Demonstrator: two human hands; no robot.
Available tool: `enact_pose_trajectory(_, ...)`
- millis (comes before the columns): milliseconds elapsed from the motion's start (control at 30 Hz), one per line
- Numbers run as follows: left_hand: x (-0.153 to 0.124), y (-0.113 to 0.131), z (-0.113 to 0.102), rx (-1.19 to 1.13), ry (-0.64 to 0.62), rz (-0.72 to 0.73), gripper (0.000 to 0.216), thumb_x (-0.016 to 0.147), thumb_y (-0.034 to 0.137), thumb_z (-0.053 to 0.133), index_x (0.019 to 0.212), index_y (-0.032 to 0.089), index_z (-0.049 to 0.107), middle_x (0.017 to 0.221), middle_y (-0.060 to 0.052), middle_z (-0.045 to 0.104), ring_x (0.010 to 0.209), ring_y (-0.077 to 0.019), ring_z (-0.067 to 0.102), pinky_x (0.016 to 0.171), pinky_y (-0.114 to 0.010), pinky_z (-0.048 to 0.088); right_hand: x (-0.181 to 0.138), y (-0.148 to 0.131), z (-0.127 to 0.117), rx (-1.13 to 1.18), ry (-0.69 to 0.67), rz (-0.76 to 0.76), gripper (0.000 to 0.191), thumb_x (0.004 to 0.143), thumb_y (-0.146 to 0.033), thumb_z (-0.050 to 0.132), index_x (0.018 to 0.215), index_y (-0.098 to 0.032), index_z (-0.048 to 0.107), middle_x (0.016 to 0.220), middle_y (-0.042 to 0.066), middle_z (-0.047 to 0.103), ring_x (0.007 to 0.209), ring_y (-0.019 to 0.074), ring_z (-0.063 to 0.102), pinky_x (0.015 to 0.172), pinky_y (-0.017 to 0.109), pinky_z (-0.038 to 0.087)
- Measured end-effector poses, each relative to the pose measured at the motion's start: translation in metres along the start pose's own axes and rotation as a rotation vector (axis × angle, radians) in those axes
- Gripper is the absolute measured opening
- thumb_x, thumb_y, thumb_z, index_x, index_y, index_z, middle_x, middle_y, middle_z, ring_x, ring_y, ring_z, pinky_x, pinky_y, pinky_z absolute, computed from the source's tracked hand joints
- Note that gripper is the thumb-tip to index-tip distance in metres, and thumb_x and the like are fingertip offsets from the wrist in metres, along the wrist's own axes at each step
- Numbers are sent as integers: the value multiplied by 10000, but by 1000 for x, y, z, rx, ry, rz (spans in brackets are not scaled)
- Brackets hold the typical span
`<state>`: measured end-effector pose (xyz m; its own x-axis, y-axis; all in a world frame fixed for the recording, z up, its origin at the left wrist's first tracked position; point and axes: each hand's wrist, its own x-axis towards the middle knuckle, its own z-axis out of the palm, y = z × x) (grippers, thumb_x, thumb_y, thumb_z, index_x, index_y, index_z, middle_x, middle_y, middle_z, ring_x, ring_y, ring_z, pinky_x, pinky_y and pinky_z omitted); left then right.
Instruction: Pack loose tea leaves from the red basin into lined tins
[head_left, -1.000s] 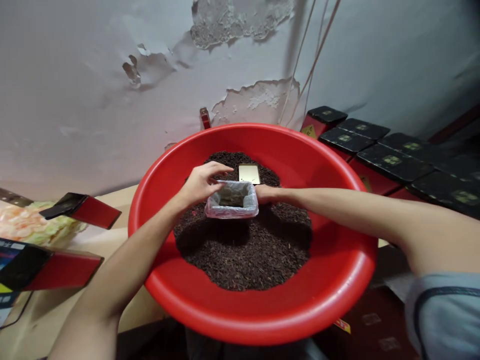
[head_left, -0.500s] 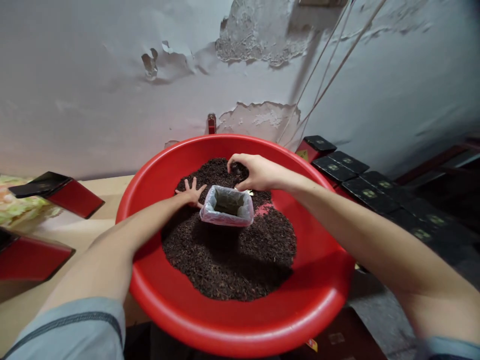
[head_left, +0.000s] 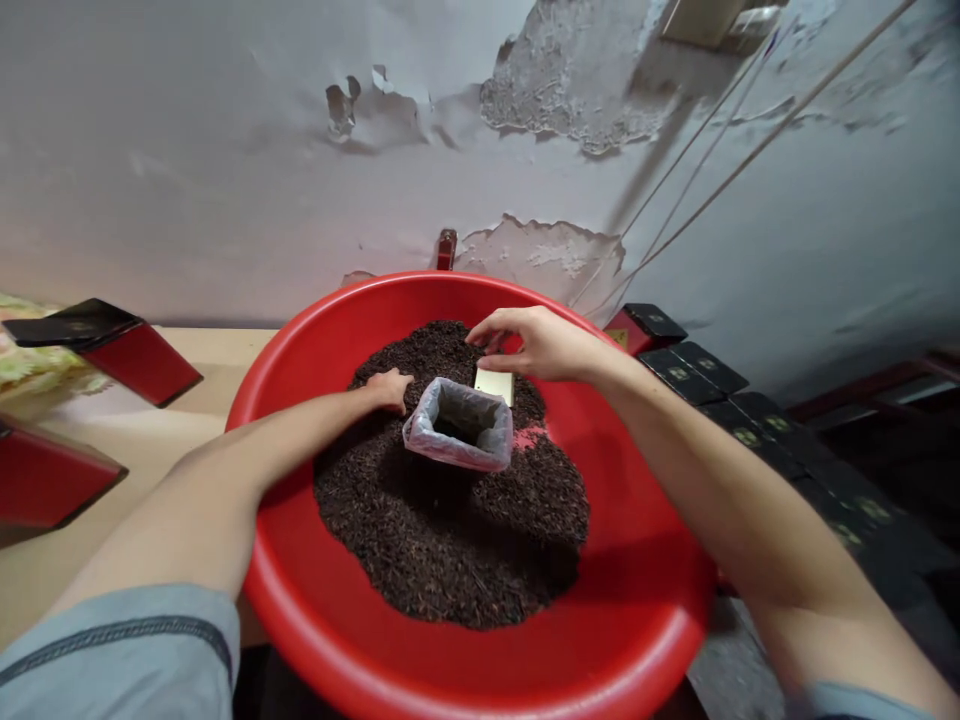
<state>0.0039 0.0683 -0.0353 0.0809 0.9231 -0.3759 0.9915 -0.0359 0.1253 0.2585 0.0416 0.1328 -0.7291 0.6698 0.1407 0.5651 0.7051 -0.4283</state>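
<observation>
A wide red basin (head_left: 651, 500) holds a heap of dark, dry leaf bits like loose tea (head_left: 450, 590). In its middle stands a small box lined with a clear plastic bag (head_left: 461, 455), its mouth open upward. My left hand (head_left: 388, 390) rests on the leaf heap at the box's left, fingers curled in; what they hold, if anything, is hidden. Behind the box, my right hand (head_left: 517, 342) is bent with thumb and fingers apart. Its thumb is at the edge of a pale cream flap (head_left: 495, 384) beside the box mouth.
Red boxes with black lids, one tilted (head_left: 142, 355) and another (head_left: 56, 475), are at the left on a tan surface (head_left: 217, 350). Several black-lidded boxes (head_left: 694, 370) line the right side. A peeling wall (head_left: 300, 210) rises behind; cords (head_left: 720, 185) slant down it.
My left hand has gone from spread fingers to curled. My right hand has moved slightly, and more of the cream flap shows under it. The view has shifted a little.
</observation>
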Motion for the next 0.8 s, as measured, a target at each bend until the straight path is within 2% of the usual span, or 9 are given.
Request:
enact_pose_trajectory(100, 2, 2, -20, -52, 7, -62, 830, 577, 257, 874, 1372, 247, 638, 1248, -146, 699, 1023, -376, 709, 817, -436, 616, -8, 26, -1, 44, 76, 168, 214, 883, -282, 691, 1077, -211, 743, 1020, 35, 756, 924, 185, 700, 889, 324, 570)
enact_pose_trajectory(200, -5, 6, -54, -107, 72, -75, 804, 623, 275, 840, 1396, 258, 622, 1192, -109, 720, 946, -326, 723, 711, -367, 626, -15, 57, 6, -14, 78, 318, 182, 896, -275, 671, 1045, -200, 743, 987, 50, 765, 904, 197, 705, 894, 344, 575)
enact_pose_trajectory(300, -26, 14, -90, -205, 192, 54, 746, 628, 248, 819, 1355, 262, 650, 1174, -90, 729, 969, -286, 716, 755, -326, 611, -18, 84, 16, -83, 64, 407, 173, 896, -246, 668, 1039, -191, 746, 1004, 62, 771, 900, 201, 712, 910, 348, 570)
enact_pose_trajectory(400, -55, 29, -109, -319, 261, 215, 667, 627, 202, 803, 1281, 256, 686, 1055, -66, 748, 894, -269, 718, 746, -336, 596, -13, 101, 24, -109, 20, 463, 193, 913, -258, 654, 1060, -174, 748, 1003, 80, 775, 889, 210, 718, 887, 351, 575)
enact_pose_trajectory(533, -86, 56, -103, -277, 350, 445, 711, 608, 184, 844, 1294, 236, 665, 1158, -79, 706, 1019, -297, 692, 878, -383, 576, 7, 114, 32, -192, -72, 426, 239, 917, -268, 657, 1112, -160, 744, 1048, 93, 764, 968, 229, 715, 940, 354, 552)
enact_pose_trajectory(633, -102, 75, -85, -136, 424, 627, 690, 662, 194, 830, 1323, 239, 638, 1291, -97, 631, 1098, -314, 651, 915, -413, 566, 31, 122, 47, -276, -80, 308, 451, 884, -261, 693, 1319, -143, 659, 1242, 134, 692, 1143, 251, 664, 1046, 361, 501)
enact_pose_trajectory(733, -111, 87, -65, 53, 420, 771, 643, 741, 239, 809, 1351, 264, 605, 1393, -117, 554, 1145, -334, 600, 859, -421, 582, 60, 126, 71, -337, -92, 180, 847, 787, -221, 791, 1554, -151, 438, 1567, 219, 401, 1417, 327, 461, 1178, 424, 386)
enact_pose_trajectory(800, -112, 91, -54, 139, 402, 866, 573, 804, 400, 789, 1331, 260, 612, 1398, -135, 543, 1176, -357, 562, 821, -428, 590, 80, 126, 89, -366, -152, 113, 1035, 707, -196, 857, 1609, -218, 351, 1686, 212, 155, 1530, 392, 260, 1217, 499, 322)
